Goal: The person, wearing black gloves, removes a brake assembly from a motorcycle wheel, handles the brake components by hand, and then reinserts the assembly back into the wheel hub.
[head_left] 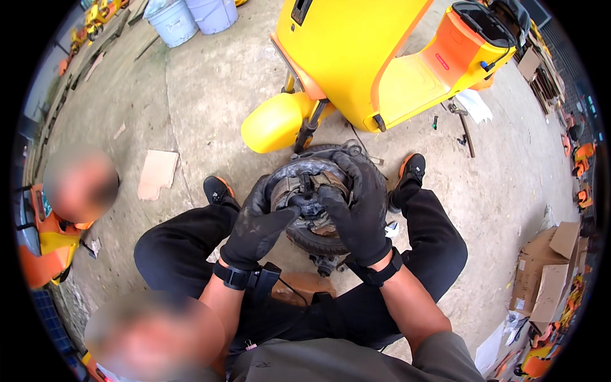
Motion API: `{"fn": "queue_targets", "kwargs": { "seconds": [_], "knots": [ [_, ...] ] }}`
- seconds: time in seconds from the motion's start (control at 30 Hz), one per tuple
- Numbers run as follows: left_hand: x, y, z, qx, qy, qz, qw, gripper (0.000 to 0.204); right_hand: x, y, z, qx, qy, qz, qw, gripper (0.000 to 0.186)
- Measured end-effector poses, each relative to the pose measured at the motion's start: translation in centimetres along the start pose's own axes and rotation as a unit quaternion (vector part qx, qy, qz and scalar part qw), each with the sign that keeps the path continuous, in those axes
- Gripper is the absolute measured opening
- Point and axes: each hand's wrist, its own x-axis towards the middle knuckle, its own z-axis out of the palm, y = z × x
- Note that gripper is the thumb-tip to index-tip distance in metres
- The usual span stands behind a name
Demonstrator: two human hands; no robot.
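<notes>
- Left hand point(256, 224): curled onto the left of the hub point(308, 191); right hand point(358, 213): clamped on its right.
- Between the hands: the hub, over the tyre point(317, 244); fixed or loose, cannot tell.
- Progress: seemingly midway, hub exposed, handling unfinished.
- Beyond the hands: scooter point(331, 57).

A wheel hub point(309, 187) sits between the person's left hand point(253, 223) and right hand point(361, 210), directly before a motor scooter point(334, 63) on a concrete floor point(197, 108). Two buckets point(172, 24) stand far left, a cardboard sheet point(158, 176) lies left, and an open cardboard box point(533, 280) rests near right.
</notes>
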Motion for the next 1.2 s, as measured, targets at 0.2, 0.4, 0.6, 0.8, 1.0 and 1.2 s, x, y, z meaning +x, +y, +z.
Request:
{"fn": "queue_targets", "kwargs": {
  "seconds": [0.2,0.4,0.6,0.8,1.0,1.2],
  "knots": [
    [0.4,-0.3,0.1,-0.043,0.029,0.022,0.998,0.053,0.0,-1.0,-0.3,-0.110,-0.033,0.032,0.993,0.044],
    [0.2,-1.2,0.1,0.044,0.018,0.028,0.998,0.050,-0.7,-0.3,1.0,-0.162,-0.065,0.079,0.981,0.041],
    [0.0,-1.7,0.5,0.088,0.066,0.063,0.992,0.046,-1.3,1.2,1.6,-0.148,-0.079,0.057,0.984,0.037],
    [0.0,-2.0,0.5,0.098,0.078,0.062,0.990,0.046,-1.6,1.1,2.3,-0.156,-0.102,0.093,0.978,0.045],
    [0.1,-2.4,0.1,0.066,0.070,0.044,0.994,0.045,-1.5,0.8,2.1,-0.148,-0.124,0.111,0.975,0.045],
    [-0.1,-1.8,-2.4,0.371,0.019,0.146,0.917,0.058,-0.3,2.0,1.0,0.110,-0.062,0.185,0.975,0.033]
  ]
}}
